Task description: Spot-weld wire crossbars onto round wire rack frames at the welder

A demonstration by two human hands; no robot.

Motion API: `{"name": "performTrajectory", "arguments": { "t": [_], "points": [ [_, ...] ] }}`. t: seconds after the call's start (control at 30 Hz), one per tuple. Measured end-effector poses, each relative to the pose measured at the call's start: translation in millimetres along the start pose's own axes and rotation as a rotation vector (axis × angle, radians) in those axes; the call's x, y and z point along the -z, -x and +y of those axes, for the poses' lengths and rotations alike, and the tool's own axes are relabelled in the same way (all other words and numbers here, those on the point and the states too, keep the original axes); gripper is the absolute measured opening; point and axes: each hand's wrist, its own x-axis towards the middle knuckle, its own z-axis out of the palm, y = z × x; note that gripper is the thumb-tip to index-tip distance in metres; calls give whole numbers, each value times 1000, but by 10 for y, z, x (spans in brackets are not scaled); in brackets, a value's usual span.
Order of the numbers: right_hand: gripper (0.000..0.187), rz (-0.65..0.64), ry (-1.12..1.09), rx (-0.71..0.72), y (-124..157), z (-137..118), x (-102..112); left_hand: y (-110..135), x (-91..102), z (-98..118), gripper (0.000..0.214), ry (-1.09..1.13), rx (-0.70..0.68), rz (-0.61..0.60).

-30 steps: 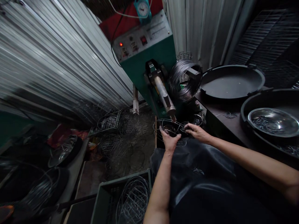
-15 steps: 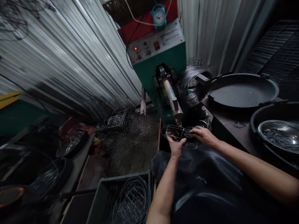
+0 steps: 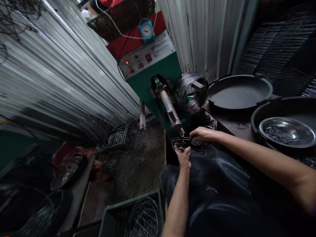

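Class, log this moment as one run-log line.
left hand: grips wire frame | right hand: on frame's far edge | frame: at tip of rod of green machine | beside: wire coil

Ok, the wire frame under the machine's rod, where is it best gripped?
Probably its outer rim, pinched from the near side where the left hand sits, right hand on the far rim. The wire frame lies flat, and the rod crowds its far edge.

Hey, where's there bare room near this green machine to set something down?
The black tray right of the wire coil looks bare inside. The bench strip between it and the steel bowl is nearly bare, with one wire scrap. Crowded: the heaped wire baskets, the green crate, and where left hand and right hand hold the wire frame.
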Motion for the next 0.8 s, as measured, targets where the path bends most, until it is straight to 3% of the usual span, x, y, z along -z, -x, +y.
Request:
{"name": "performTrajectory", "arguments": {
  "t": [0.27,0.67,0.8],
  "points": [
    [19,15,-78,24,53,62,-104,-4,-23,-25,89,22,-89,22],
    [19,389,-140,-49,146,231,-386,-119,-30,-112,95,68,-254,-22],
    [22,422,-228,-75,167,208,-463,-25,7,-58,95,27,-256,4]
  ]
}}
